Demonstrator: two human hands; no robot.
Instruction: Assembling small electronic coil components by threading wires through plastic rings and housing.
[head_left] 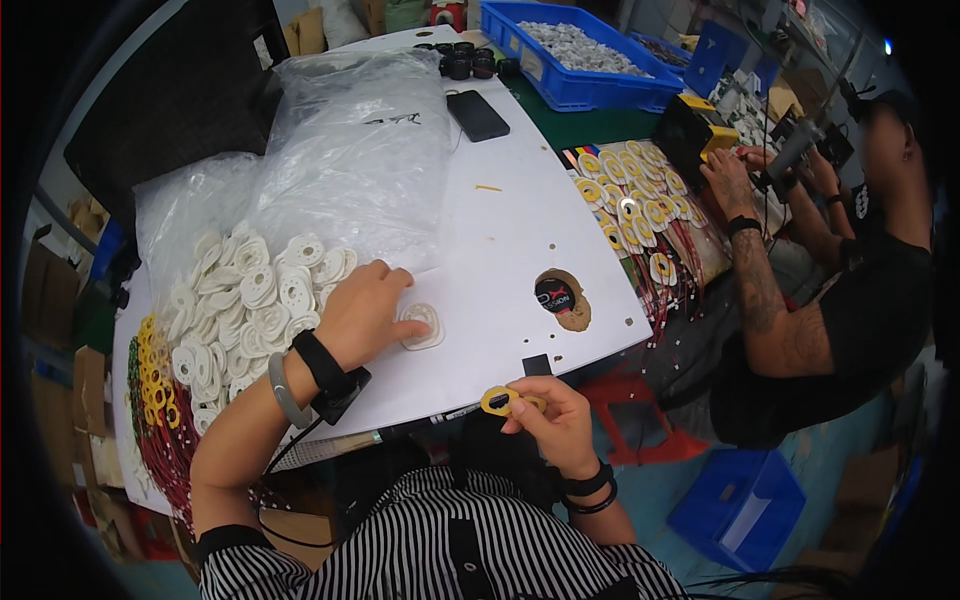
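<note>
My left hand (365, 312) is over the white table, its fingers spread and its thumb touching a white oval plastic part (427, 335) with a round opening. Left of that hand is a big heap of similar white plastic parts (268, 318). Near the table's front edge, my right hand (556, 428) pinches a yellow ring-shaped part (496, 400) between thumb and fingers. A second bit of yellow shows beside those fingers, mostly hidden. At the far left, several yellow rings (158, 375) with red wires (175, 455) lie by the table edge.
Clear plastic bags (345, 150) cover the back left, near a black phone (478, 115). A hole (572, 312) pierces the table (490, 250). On the right, a co-worker (850, 310) handles parts beside rows of wired white-and-yellow parts (635, 190). A blue bin (590, 60) stands behind.
</note>
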